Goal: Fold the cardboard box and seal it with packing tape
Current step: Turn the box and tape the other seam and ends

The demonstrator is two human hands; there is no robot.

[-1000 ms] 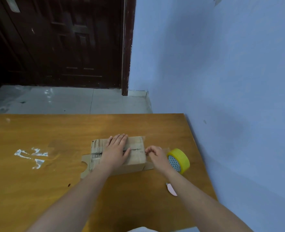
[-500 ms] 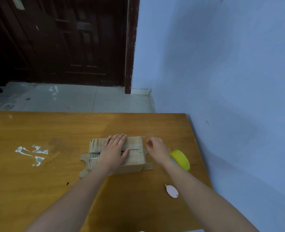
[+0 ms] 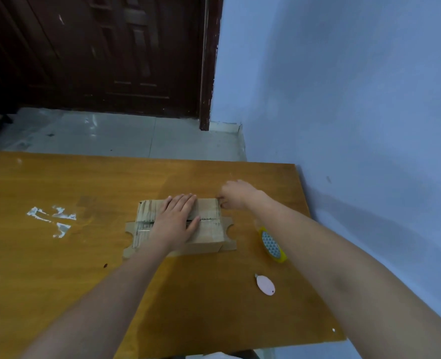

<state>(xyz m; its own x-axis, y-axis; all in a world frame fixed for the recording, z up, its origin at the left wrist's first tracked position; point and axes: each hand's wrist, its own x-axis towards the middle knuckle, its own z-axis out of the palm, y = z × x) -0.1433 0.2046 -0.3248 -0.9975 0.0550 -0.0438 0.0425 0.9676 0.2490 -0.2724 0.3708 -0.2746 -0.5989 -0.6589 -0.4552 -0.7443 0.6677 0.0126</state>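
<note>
While the left hand [image 3: 175, 224] is pressing flat, fingers straight and together, on the cardboard box [image 3: 180, 229] lying mid-counter [image 3: 58, 268], the right hand [image 3: 236, 195] is curling its fingers at the box's far right corner; what they pinch cannot be told. Yellow tape roll [image 3: 271, 244] is lying nearby.

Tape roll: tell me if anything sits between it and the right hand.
Nothing visible does. The tape roll lies on the table to the right of the box, under the right forearm. The right hand is at the box's far right corner, and only bare tabletop lies between it and the roll.
</note>
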